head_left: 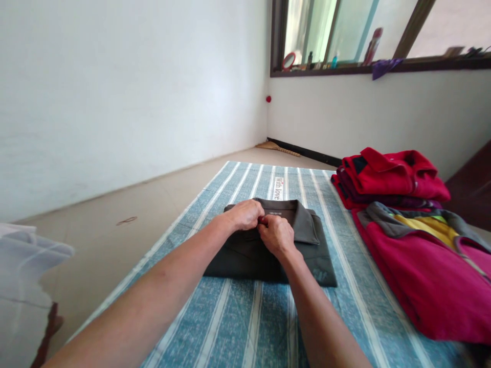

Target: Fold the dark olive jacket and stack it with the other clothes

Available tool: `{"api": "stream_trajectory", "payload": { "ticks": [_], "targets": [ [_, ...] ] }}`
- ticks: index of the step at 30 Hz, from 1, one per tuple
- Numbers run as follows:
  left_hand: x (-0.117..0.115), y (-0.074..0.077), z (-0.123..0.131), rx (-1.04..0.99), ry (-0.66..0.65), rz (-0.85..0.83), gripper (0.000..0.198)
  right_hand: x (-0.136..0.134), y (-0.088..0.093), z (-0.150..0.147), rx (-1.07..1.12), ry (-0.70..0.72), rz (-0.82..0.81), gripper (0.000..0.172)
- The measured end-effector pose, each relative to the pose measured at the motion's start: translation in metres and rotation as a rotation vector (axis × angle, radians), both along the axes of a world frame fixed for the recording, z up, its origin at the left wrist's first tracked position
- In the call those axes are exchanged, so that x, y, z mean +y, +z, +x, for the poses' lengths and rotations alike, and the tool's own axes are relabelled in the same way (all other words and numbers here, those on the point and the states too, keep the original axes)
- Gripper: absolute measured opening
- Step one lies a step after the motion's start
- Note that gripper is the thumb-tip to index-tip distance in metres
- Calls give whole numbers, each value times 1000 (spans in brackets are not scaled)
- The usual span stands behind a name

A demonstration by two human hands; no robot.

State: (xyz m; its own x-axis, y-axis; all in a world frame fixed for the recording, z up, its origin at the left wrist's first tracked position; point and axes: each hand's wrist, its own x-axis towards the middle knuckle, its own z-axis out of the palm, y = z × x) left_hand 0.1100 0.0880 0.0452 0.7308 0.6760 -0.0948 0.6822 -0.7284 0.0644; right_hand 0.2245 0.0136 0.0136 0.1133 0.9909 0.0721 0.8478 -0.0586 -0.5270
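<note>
Seen from the head camera, two bare forearms are reaching forward from the bottom of the frame, and the left hand (242, 215) and right hand (275, 236) are meeting at the centre. Both hands are curled closed, with their fingers pinching the front of a dark olive polo shirt (264, 260) just below the collar (307, 225). A small red spot is showing at the fingertips (261, 220), too small to identify.

The polo shirt is lying folded into a neat rectangle, face up, in the middle of a blue mat (245, 327) with white stripes. The mat is spread on a beige floor (107, 240). A white label (277, 188) with the printed words "With love" is sitting on the mat just beyond the collar.

To the right, two garments are resting on the mat near the shirt without touching it. A folded red jacket (391, 176) is sitting on a dark layered pile, and a magenta fleece (422, 276) with grey and yellow panels is lying closer to the camera. A white cloth (23, 276) is intruding at the lower left edge.

Beyond the mat, a broom (278, 148) is lying along the foot of the far wall, and a window (345, 36) is running across the upper right, with a purple cloth (385, 66) hanging from its sill.
</note>
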Motion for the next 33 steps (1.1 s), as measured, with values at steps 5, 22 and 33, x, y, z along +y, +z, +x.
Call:
{"api": "stream_trajectory", "payload": {
  "ticks": [5, 22, 33],
  "targets": [
    [10, -11, -7, -101, -23, -30, 25, -1, 3, 3, -17, 64, -38, 30],
    [2, -7, -4, -3, -66, -57, 25, -3, 8, 2, -59, 85, -62, 29],
    [3, -5, -4, -2, -59, -66, 28, -3, 12, 6, -67, 152, -81, 28]
  ]
}}
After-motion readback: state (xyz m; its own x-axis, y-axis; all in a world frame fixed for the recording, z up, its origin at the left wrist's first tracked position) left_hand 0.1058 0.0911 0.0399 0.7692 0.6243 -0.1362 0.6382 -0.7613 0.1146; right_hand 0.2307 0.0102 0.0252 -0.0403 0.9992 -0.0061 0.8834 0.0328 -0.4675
